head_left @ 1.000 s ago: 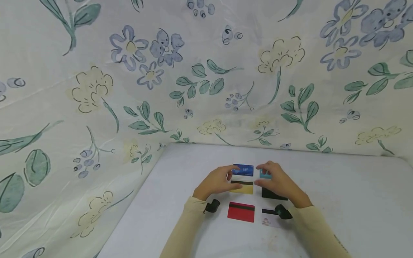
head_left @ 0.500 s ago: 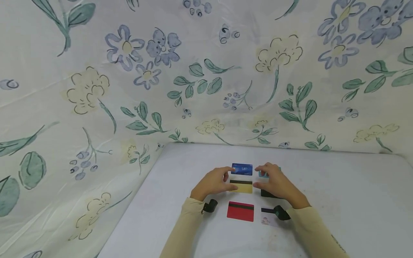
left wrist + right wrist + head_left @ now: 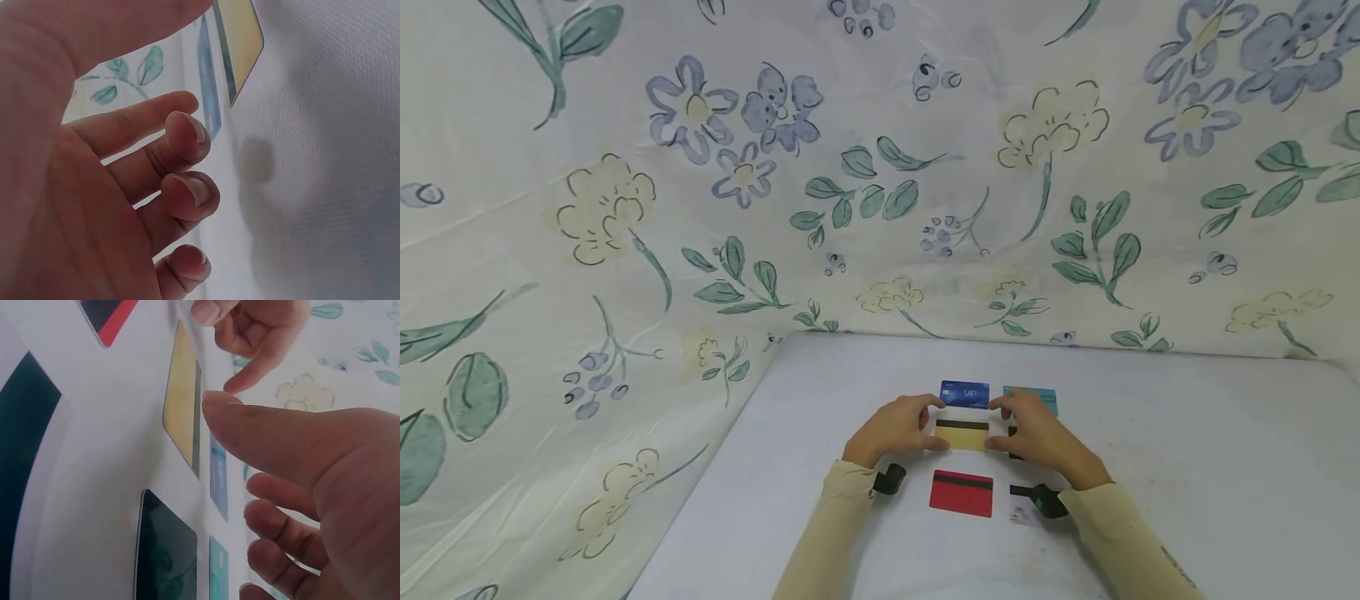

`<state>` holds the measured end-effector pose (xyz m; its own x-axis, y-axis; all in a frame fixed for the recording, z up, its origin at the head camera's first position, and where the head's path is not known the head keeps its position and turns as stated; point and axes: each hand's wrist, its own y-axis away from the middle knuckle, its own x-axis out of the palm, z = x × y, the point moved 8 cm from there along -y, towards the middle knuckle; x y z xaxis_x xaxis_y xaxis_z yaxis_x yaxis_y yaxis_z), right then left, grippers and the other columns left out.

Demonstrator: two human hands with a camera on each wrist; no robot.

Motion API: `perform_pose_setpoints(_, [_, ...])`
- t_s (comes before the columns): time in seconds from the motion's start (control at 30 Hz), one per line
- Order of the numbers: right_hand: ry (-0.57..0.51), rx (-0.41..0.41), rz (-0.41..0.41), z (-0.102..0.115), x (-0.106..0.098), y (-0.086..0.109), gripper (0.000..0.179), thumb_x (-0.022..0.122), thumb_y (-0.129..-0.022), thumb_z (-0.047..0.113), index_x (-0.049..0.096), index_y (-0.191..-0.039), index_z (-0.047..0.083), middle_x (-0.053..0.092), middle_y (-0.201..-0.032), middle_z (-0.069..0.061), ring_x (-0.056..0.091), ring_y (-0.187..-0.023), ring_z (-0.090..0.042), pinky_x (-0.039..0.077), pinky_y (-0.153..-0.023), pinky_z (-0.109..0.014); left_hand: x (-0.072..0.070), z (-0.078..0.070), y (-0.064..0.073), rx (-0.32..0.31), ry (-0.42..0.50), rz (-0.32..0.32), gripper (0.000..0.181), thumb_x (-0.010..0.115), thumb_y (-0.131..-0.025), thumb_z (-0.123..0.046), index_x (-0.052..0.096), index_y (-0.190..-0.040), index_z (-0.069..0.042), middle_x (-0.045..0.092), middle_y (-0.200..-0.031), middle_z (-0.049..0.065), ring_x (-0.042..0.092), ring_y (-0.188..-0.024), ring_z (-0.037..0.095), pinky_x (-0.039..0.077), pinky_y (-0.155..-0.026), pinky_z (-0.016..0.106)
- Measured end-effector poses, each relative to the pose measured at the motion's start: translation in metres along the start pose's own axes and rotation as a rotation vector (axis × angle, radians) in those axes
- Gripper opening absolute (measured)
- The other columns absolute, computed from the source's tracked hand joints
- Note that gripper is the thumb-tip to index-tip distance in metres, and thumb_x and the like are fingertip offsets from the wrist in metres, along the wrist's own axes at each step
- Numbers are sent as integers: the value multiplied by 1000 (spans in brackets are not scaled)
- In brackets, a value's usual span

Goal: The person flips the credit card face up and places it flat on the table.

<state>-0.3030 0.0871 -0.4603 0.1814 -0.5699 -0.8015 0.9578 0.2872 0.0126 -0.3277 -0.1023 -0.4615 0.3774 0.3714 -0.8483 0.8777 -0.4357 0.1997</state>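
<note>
A yellow card (image 3: 962, 437) with a dark stripe lies flat on the white table, between my two hands. My left hand (image 3: 895, 427) is by its left edge, thumb tip over the lower left corner and index fingertip near the blue VIP card (image 3: 965, 392). Across from it, my right hand (image 3: 1047, 433) has its thumb at the yellow card's right edge and covers much of a black card (image 3: 165, 556). In both wrist views the fingers bend loosely with nothing between them. Behind the right fingers lies a teal card (image 3: 1043, 400).
Nearer to me are a red card (image 3: 961, 493) with a dark stripe and a pale card (image 3: 1021, 515), partly covered by the right wrist's black camera (image 3: 1049, 502). A floral cloth (image 3: 880, 208) hangs behind the white table (image 3: 760, 467).
My right hand has shifted left toward the yellow card, uncovering more of the teal card. Both index fingers have come down off the blue card's level, nearer me. The cards lie as before.
</note>
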Motion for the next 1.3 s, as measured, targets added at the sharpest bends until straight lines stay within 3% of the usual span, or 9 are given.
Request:
perform_pose_setpoints(0.47, [45, 33, 40, -2, 11, 0, 54, 90, -80, 29, 71, -126, 8, 61, -106, -5, 50, -104, -23, 50, -92, -45, 6, 3, 2, -33, 9, 39, 52, 85, -85, -34, 66, -130, -17, 52, -81, -1, 52, -76, 13, 41, -68, 29])
perform_pose_setpoints(0.97, [45, 2, 30, -1, 17, -5, 43, 90, -80, 28, 75, -115, 8, 62, -106, -7, 50, -105, -24, 49, -94, -47, 7, 2, 4, -15, 39, 51, 45, 82, -89, -27, 65, -129, -14, 53, -81, 0, 53, -76, 13, 42, -68, 27])
perform_pose_setpoints(1.3, [26, 35, 24, -3, 18, -4, 41, 90, -80, 24, 73, -112, 6, 61, -105, -7, 50, -106, -25, 51, -97, -47, 7, 1, 3, 3, 44, 58, 47, 81, -90, -24, 63, -131, -12, 52, -81, 0, 52, -76, 14, 41, -67, 27])
